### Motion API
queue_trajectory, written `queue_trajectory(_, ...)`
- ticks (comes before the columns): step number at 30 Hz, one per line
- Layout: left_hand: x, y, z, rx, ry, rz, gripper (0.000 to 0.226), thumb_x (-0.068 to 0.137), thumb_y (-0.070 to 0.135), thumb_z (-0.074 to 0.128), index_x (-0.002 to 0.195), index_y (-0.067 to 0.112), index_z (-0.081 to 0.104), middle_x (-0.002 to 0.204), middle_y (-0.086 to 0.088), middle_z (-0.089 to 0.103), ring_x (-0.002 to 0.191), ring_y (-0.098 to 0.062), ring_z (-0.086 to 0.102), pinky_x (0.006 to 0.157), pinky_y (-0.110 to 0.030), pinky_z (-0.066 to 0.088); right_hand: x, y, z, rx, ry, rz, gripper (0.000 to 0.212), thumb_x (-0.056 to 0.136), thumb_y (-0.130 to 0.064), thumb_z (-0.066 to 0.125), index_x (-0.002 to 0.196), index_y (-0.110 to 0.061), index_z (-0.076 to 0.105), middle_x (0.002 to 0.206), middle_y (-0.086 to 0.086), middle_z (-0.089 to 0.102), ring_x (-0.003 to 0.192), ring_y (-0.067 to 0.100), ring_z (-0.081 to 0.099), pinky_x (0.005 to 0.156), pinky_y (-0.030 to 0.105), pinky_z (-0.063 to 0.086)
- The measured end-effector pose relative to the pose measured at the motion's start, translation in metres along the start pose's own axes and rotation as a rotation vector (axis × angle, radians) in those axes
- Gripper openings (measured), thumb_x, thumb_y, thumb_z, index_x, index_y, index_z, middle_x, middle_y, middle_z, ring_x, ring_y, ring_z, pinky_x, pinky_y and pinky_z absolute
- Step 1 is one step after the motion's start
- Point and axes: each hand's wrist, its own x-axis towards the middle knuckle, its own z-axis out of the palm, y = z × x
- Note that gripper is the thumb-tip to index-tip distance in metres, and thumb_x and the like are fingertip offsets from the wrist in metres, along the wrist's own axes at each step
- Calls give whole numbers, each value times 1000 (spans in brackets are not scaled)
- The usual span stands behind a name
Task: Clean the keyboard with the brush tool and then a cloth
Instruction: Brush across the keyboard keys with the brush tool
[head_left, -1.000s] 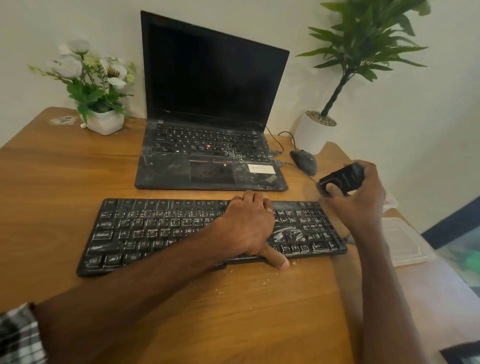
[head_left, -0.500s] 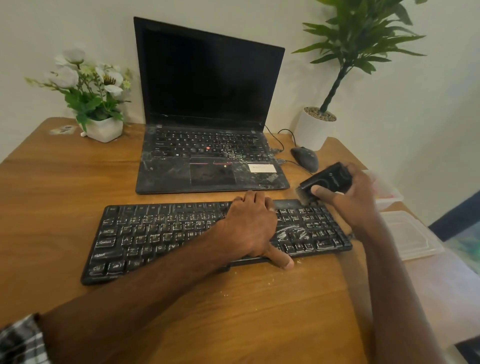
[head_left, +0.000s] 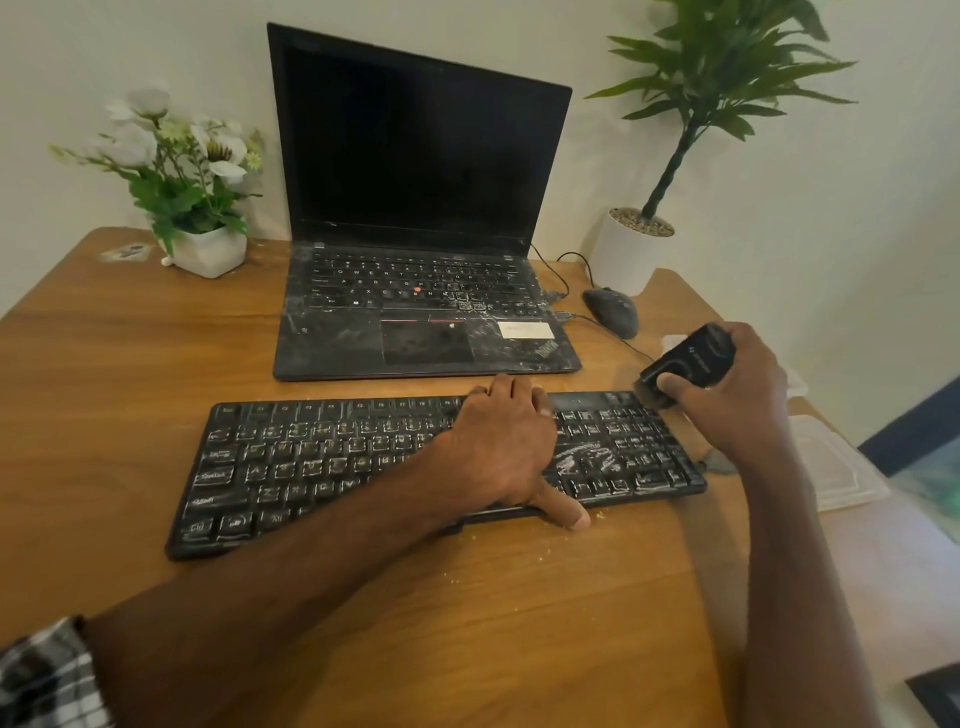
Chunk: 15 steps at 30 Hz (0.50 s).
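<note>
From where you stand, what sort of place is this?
Probably a home desk or a small office corner. A laptop stands open on a wooden desk against a plain wall, with a separate keyboard and a mouse in front, and potted plants at either side.

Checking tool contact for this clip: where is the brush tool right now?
In the head view, the brush tool is gripped in the right hand, its bristles at the far right corner of the keyboard, just in front of the mouse.
</note>
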Motion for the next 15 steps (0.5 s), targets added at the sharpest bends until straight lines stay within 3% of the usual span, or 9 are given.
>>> queue_trajectory(10,0,1,0,0,9,-9,142,66,96,55,159,-5,20,159,-22,33,144,-39,34,117,-52,39,-6,-7,-1,-113,-11,-25,55,78,-10,79,126,-12,53,96,-1,55,92,20,49,82,33,39)
queue_trajectory(15,0,1,2,-3,8,-12,143,65,95,56,160,-5,18,159,-22,33,144,-39,34,118,-52,38,-8,-12,4,-92,-108,-86,55,76,-13,83,123,-13,55,98,-1,61,94,21,56,83,36,46)
